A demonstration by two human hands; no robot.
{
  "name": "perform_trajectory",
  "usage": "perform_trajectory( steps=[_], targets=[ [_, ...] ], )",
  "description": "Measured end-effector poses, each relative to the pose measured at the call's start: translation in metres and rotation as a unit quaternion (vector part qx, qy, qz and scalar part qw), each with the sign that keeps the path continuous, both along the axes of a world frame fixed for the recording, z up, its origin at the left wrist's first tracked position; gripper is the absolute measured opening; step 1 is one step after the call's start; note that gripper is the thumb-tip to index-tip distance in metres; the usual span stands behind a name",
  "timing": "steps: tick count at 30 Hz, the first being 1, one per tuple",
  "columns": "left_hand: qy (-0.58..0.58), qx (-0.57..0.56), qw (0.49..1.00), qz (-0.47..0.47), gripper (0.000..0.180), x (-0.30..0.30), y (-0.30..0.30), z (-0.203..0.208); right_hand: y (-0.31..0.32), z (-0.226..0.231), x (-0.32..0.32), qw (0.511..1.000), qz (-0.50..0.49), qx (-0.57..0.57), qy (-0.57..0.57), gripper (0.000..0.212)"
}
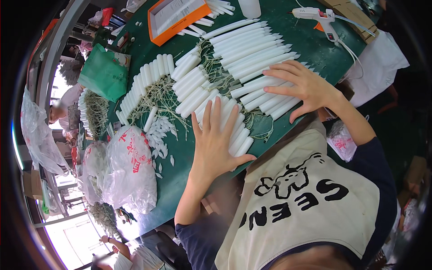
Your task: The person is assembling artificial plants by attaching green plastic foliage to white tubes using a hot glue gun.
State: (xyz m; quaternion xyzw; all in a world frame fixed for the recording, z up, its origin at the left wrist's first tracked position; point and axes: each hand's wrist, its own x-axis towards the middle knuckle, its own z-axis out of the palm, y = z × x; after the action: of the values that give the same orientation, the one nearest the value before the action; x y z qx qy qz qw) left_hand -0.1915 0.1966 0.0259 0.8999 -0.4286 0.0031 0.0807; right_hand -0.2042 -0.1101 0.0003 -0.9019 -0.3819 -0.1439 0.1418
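Note:
My left hand point(213, 146) lies with fingers spread over a row of short white candle tubes point(191, 85) near the table's front edge. My right hand point(306, 85) is also open, its fingers stretched over the near end of a row of longer white candles with pointed tips point(245, 45). Neither hand grips anything; the palms cover some of the tubes. Between the two rows run thin pale wires point(215, 63), tangled in places. Another curved row of white tubes point(155, 69) with loose wires point(157, 94) lies farther left.
Small white flame-shaped tips point(157, 135) are heaped beside a clear plastic bag point(130, 166) on the green table point(180, 157). An orange box point(177, 18) stands at the back, a glue gun point(321, 20) with its cord at back right. A green bag point(104, 74) sits left; people work beyond.

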Motion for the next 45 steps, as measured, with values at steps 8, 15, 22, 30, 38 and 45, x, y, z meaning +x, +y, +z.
perform_trajectory(
  steps=[8, 15, 22, 30, 38, 45],
  targets=[
    [-0.052, 0.01, 0.991, -0.12, 0.082, -0.008, 0.014, 0.0, -0.007, -0.005, 0.002, 0.999, -0.049, -0.021, 0.003, 0.092],
    [-0.024, 0.016, 0.991, -0.13, 0.068, -0.004, 0.013, -0.008, -0.008, -0.005, 0.017, 0.998, -0.016, -0.054, -0.008, 0.093],
    [-0.003, 0.003, 0.988, -0.153, 0.065, 0.001, 0.013, -0.007, -0.009, -0.001, 0.021, 0.999, -0.009, -0.051, -0.006, 0.095],
    [-0.01, -0.048, 0.993, -0.108, 0.08, 0.002, 0.013, -0.009, 0.0, 0.004, 0.02, 0.998, -0.04, -0.039, 0.012, 0.094],
    [-0.019, -0.065, 0.998, -0.016, 0.088, 0.017, 0.01, -0.017, 0.007, -0.004, 0.027, 0.998, -0.05, -0.032, -0.007, 0.082],
    [0.001, -0.104, 0.994, -0.027, 0.081, 0.025, 0.013, -0.005, 0.011, 0.003, 0.036, 0.997, -0.07, -0.014, -0.042, 0.077]
  ],
)
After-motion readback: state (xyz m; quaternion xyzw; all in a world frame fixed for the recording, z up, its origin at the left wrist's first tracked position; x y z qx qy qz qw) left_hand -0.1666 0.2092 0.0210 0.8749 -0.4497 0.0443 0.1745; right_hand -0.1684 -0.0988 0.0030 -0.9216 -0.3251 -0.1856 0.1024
